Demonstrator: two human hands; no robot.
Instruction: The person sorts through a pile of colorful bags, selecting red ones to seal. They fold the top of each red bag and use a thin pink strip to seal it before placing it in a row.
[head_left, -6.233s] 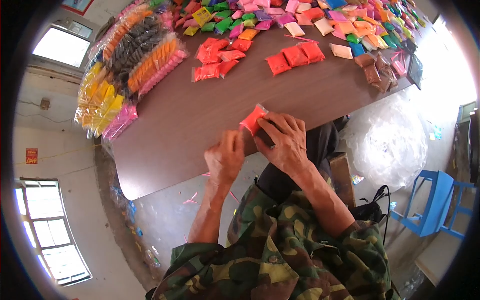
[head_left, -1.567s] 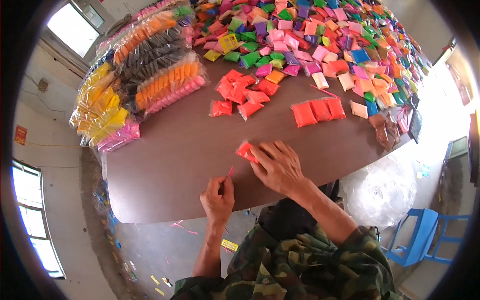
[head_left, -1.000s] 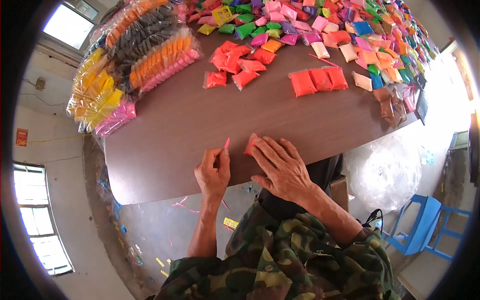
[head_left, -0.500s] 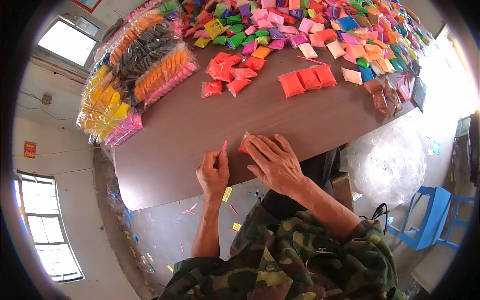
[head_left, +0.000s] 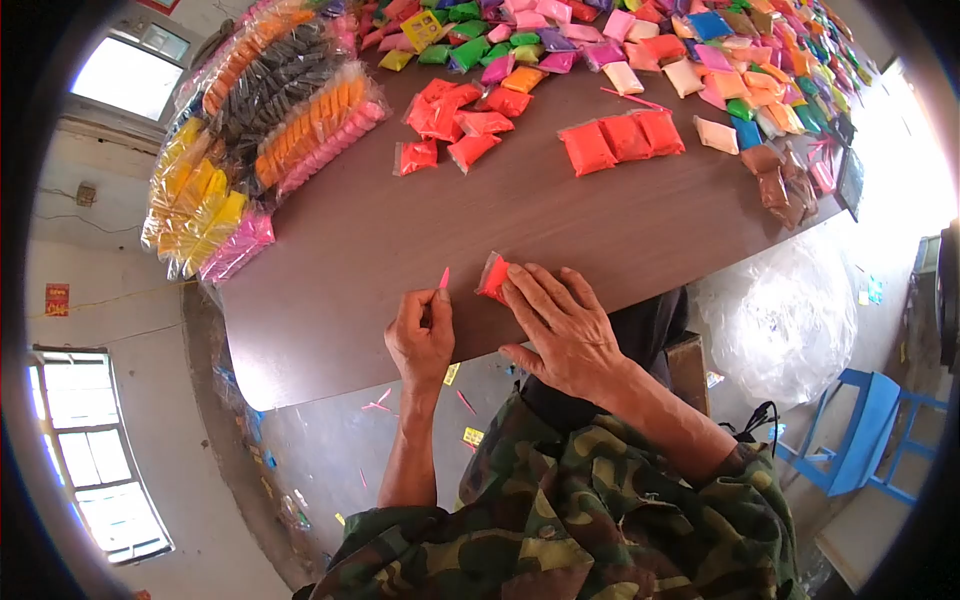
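Near the front edge of the brown table point(head_left: 400, 240), my left hand point(head_left: 420, 335) is closed in a pinch on a small pink stick point(head_left: 445, 277) that points upward. To its right, my right hand point(head_left: 562, 325) lies with fingers stretched out, its fingertips resting on a red packet point(head_left: 494, 277) in clear film. The fingers cover part of that packet. Farther back lie a joined strip of red packets point(head_left: 620, 140) and a loose group of red packets point(head_left: 440, 112).
Many coloured packets point(head_left: 560, 35) cover the back. Bundled packets point(head_left: 310, 125) are stacked at the left, brown packets point(head_left: 785, 190) lie at the right edge. Below stand a clear plastic bag point(head_left: 785, 325) and a blue stool point(head_left: 855, 430).
The view has shifted slightly. My right hand has moved back a little on the red packet, more of which now shows. My left hand still pinches the pink stick.
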